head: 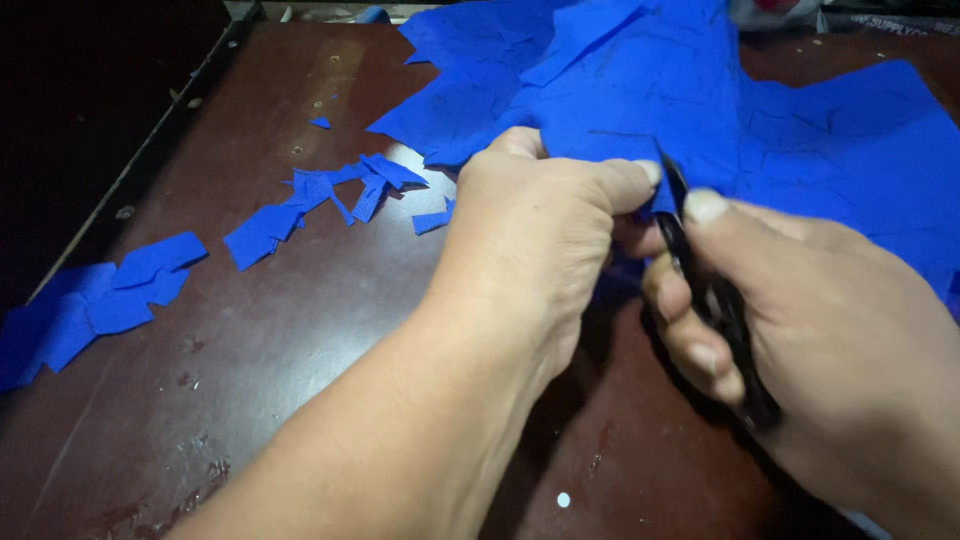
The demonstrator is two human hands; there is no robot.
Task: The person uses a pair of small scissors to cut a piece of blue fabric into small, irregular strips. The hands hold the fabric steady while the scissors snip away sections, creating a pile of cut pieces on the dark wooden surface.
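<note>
A large sheet of blue fabric (640, 90) with drawn lines lies across the far right of a dark brown table (300, 340). My left hand (530, 240) pinches the fabric's near edge between thumb and fingers. My right hand (830, 350) grips black scissors (715, 300), whose blades point up and meet the fabric edge right beside my left thumb. Whether the blades are apart is hidden by my fingers.
Several small blue fabric scraps (320, 195) are scattered left of my hands. A bigger pile of blue offcuts (95, 300) lies by the table's left edge. The table's left rim (150, 140) runs diagonally, with darkness beyond it.
</note>
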